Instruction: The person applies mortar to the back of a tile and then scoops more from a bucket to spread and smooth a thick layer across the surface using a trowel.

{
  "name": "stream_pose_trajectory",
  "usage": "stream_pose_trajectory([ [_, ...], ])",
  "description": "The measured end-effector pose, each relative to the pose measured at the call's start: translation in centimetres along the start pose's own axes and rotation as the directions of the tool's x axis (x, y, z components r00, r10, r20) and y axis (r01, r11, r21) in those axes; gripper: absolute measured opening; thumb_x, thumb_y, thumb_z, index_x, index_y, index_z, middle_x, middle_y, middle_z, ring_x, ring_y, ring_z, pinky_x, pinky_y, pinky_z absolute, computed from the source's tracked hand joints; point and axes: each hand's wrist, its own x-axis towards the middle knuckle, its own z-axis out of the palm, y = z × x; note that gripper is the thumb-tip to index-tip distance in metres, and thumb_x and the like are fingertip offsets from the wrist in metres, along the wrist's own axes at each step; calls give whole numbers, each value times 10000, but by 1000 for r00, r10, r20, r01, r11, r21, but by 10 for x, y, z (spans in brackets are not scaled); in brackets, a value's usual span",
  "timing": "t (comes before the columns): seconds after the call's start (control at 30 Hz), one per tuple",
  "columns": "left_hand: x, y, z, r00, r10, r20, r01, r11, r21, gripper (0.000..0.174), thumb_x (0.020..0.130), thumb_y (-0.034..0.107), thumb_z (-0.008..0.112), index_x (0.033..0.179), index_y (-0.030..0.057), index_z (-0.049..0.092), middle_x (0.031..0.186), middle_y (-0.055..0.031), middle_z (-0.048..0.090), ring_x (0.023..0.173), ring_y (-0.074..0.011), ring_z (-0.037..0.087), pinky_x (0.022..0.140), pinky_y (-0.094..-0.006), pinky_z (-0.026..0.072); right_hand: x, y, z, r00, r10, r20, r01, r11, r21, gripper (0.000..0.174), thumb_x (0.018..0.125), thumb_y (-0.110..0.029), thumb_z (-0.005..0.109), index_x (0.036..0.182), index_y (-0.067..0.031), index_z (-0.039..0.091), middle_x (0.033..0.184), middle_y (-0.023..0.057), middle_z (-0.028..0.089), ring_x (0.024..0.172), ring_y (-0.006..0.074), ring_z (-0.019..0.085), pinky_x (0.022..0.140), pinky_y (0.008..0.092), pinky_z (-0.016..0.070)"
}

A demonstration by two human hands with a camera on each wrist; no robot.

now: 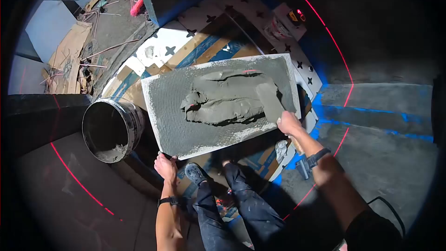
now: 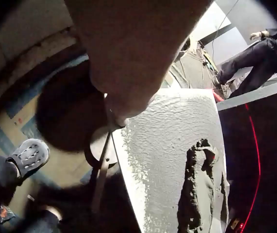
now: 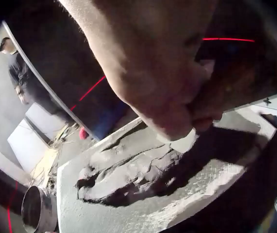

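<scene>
A large rectangular tile point(image 1: 165, 107) lies face down, its upper side coated with grey mortar. Thick folded mounds of mortar point(image 1: 227, 100) run along its middle. My right hand point(image 1: 289, 123) grips a trowel point(image 1: 270, 101) by its wooden handle; the mortar-smeared blade lies over the right end of the mounds. In the right wrist view that hand point(image 3: 167, 107) hides most of the trowel. At the tile's near left corner, my left hand point(image 1: 166, 166) holds the edge. Its fingers are mostly hidden behind the wrist in the left wrist view.
A mortar-lined bucket point(image 1: 135, 118) stands left of the tile. Cardboard point(image 1: 195, 49) and patterned tiles point(image 1: 169, 37) cover the floor beneath. Beyond are a yellow laser level point(image 1: 296, 17) and red laser lines. My shoe point(image 1: 196, 173) is close to the near edge. Another person point(image 2: 255, 58) is in the background.
</scene>
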Motion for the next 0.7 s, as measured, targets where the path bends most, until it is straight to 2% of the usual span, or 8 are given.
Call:
stream_pose_trajectory([
  [0.07, 1, 1, -2, 999, 44, -25, -44, 999, 7, 496, 674, 295, 850, 1001, 0, 623, 959, -172, 695, 936, -384, 630, 830, -488, 490, -6, 13, 30, 818, -91, 568, -502, 370, 782, 205, 944, -194, 555, 801, -52, 525, 621, 54, 500, 433, 169, 510, 379, 378, 464],
  [0.1, 1, 0, -3, 994, 88, -66, -87, 996, 8, 456, 658, 269, 851, 947, -2, 624, 926, -195, 696, 894, -411, 636, 805, -507, 504, -33, -38, 18, 897, 66, 437, -389, 589, 708, 203, 953, -186, 544, 789, -72, 511, 600, 28, 454, 426, 163, 493, 375, 358, 444],
  [0.13, 4, -2, 2, 992, 103, -78, -99, 993, 63, 482, 672, 293, 857, 970, -3, 620, 937, -199, 695, 912, -402, 636, 813, -501, 504, -44, -37, 45, 790, -208, 576, -559, 141, 817, 186, 951, -173, 542, 796, -72, 524, 599, 25, 462, 430, 161, 499, 375, 368, 448],
  [0.27, 6, 4, 0, 997, 59, 41, -65, 984, 165, 511, 725, 352, 846, 1032, 9, 623, 1015, -153, 704, 971, -348, 645, 862, -460, 498, -89, -131, 57, 854, -185, 487, -323, 546, 773, 279, 943, -177, 564, 702, -36, 561, 622, 113, 609, 442, 215, 587, 396, 382, 483],
  [0.37, 3, 11, -2, 999, -9, 42, 1, 984, 180, 485, 746, 347, 840, 1026, 16, 620, 1013, -166, 702, 974, -362, 658, 848, -473, 519, -104, -138, 114, 965, -258, 39, 233, 920, 316, 259, 947, -179, 506, 964, 50, 626, 835, 294, 702, 701, 391, 727, 584, 454, 589],
  [0.43, 3, 14, -4, 991, -111, 77, 102, 989, 111, 487, 759, 349, 835, 1048, 24, 616, 1004, -176, 697, 982, -370, 665, 848, -480, 531, -104, -111, 99, 893, -450, -8, 446, 887, -116, 203, 888, -141, 542, 998, 19, 601, 787, 228, 701, 658, 300, 731, 518, 411, 575],
  [0.53, 3, 9, 0, 997, -41, 58, 31, 985, 173, 565, 767, 342, 823, 1158, 7, 591, 1038, -199, 689, 1009, -380, 666, 862, -480, 530, -60, -16, 104, 854, -470, -223, 325, 817, -477, 146, 852, -151, 569, 911, -18, 582, 727, 134, 654, 573, 253, 687, 443, 382, 539],
  [0.7, 4, 14, -7, 994, -41, 101, 29, 992, 123, 807, 740, 254, 836, 1376, -60, 454, 1234, -221, 619, 1065, -400, 638, 899, -474, 524, -30, 58, 97, 986, 1, -168, 6, 999, 41, 150, 852, -57, 573, 949, 50, 613, 789, 289, 692, 726, 400, 726, 634, 466, 597],
])
